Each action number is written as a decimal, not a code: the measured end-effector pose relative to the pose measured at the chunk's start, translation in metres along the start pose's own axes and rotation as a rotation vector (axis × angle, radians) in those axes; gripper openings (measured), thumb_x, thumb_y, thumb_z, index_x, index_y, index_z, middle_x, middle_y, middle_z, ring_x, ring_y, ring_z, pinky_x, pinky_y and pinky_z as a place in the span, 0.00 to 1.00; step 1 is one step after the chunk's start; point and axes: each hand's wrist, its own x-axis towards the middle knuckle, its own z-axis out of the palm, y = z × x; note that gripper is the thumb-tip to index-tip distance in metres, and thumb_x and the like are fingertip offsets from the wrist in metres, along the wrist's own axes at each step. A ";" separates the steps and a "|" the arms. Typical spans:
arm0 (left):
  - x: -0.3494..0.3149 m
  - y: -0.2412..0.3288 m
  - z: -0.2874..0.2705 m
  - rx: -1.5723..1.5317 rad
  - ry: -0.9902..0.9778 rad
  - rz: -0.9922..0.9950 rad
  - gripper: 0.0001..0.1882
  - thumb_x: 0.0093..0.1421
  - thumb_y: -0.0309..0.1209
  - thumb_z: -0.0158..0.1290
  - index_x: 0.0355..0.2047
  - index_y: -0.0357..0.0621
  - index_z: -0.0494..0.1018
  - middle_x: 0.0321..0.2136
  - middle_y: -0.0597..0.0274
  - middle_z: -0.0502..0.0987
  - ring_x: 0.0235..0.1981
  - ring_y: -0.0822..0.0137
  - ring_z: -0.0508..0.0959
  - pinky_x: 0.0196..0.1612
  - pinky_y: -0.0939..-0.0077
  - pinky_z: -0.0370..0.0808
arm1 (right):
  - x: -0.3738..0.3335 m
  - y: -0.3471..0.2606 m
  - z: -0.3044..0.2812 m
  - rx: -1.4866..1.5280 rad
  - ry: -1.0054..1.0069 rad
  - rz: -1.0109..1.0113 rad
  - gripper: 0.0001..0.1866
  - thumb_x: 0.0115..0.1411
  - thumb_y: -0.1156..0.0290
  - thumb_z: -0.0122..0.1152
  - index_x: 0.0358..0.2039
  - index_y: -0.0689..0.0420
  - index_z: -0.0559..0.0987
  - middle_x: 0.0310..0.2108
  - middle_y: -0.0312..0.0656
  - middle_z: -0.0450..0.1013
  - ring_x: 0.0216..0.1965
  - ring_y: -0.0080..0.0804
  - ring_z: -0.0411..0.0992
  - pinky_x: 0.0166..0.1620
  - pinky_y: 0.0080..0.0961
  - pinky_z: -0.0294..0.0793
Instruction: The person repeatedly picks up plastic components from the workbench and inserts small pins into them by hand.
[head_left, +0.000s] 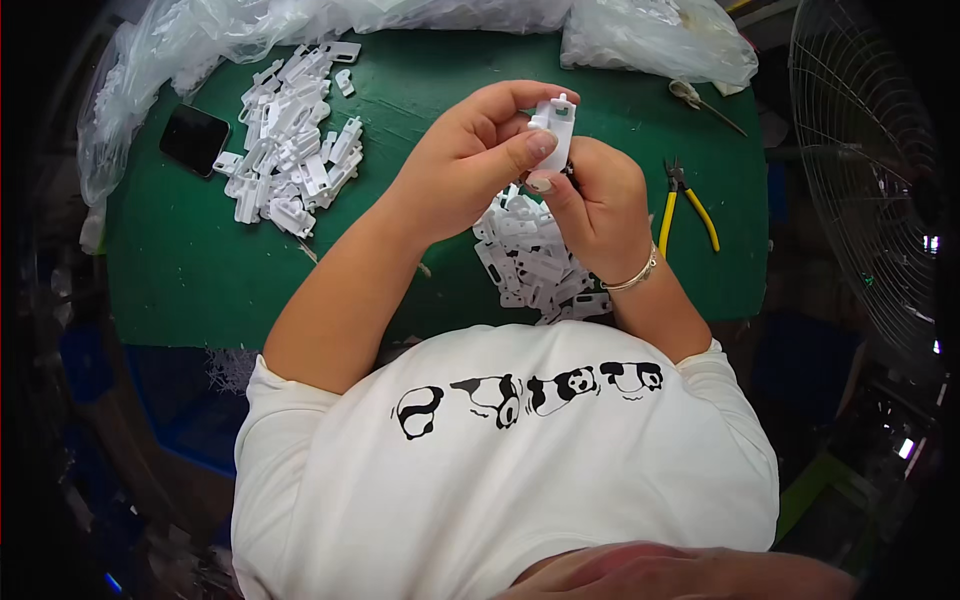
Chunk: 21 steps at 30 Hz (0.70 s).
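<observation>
A small white plastic part (556, 124), flat with a window-like cutout near its top, is held up over the green table. My left hand (480, 155) grips it from the left, with the thumb across its face and the index finger curled over the top. Close against its lower end, my right hand (605, 205) is closed, thumb pinched toward the fingers. A small dark bit shows by the right fingers, too hidden to name. Beneath my hands lies a pile of white plastic parts (535, 262), some showing dark spots.
At left is a larger heap of white parts (290, 140) beside a black phone (194, 140). Yellow-handled cutting pliers (680, 200) and a thin pointed tool (710, 104) lie on the right. Clear plastic bags (660, 40) line the table's (420, 305) far edge; a fan (870, 150) stands at right.
</observation>
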 end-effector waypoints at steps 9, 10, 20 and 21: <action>0.002 0.005 -0.011 1.158 -0.246 0.145 0.20 0.56 0.31 0.57 0.49 0.44 0.71 0.21 0.58 0.74 0.22 0.64 0.72 0.27 0.71 0.68 | 0.000 0.009 -0.008 0.111 0.179 0.164 0.17 0.55 0.65 0.66 0.20 0.59 0.68 0.14 0.36 0.60 0.16 0.22 0.56 0.20 0.20 0.56; -0.001 0.004 -0.009 1.133 -0.302 0.112 0.21 0.54 0.33 0.59 0.49 0.45 0.72 0.18 0.54 0.70 0.20 0.56 0.70 0.25 0.65 0.67 | -0.001 0.013 -0.008 0.143 0.190 0.150 0.17 0.56 0.65 0.66 0.21 0.58 0.68 0.14 0.33 0.59 0.16 0.19 0.54 0.19 0.18 0.54; -0.033 0.081 -0.086 1.540 0.529 -0.364 0.21 0.51 0.39 0.60 0.42 0.39 0.76 0.29 0.53 0.78 0.28 0.62 0.78 0.33 0.70 0.73 | 0.001 0.013 -0.005 0.142 0.179 0.212 0.19 0.54 0.65 0.68 0.20 0.57 0.67 0.13 0.30 0.57 0.16 0.16 0.53 0.19 0.16 0.50; -0.035 0.084 -0.087 1.538 0.591 -0.557 0.22 0.49 0.39 0.61 0.40 0.37 0.76 0.29 0.52 0.78 0.29 0.61 0.78 0.34 0.69 0.74 | 0.001 0.013 -0.005 0.153 0.175 0.224 0.19 0.54 0.64 0.69 0.20 0.57 0.66 0.13 0.30 0.56 0.16 0.16 0.52 0.19 0.16 0.50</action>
